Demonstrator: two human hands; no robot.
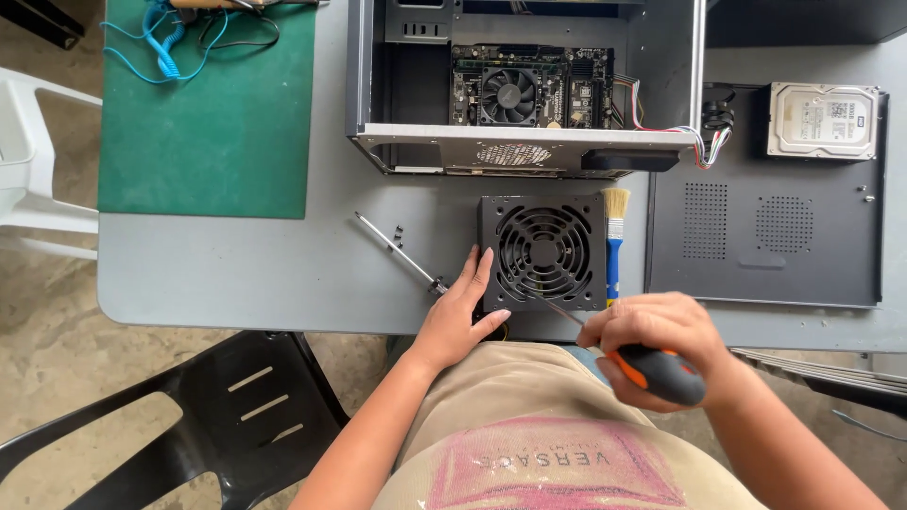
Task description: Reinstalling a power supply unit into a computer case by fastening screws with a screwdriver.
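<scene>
Black chair (217,416), grey table (283,274), concrete floor (47,312)

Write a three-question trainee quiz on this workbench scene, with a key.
1. True or false: the left hand rests on the side of the black power supply unit.
2. Which tool does the right hand grip? A) a paint brush B) a screwdriver with an orange and black handle C) pliers
3. Fill in: the small brush with the blue handle lies just to the ___ of the power supply unit, as the picture shows it.

Key: 1 true; 2 B; 3 right. The screwdriver's tip points at the near edge of the fan grille. The open computer case stands behind the unit, and a hard drive lies on the dark side panel.
</scene>
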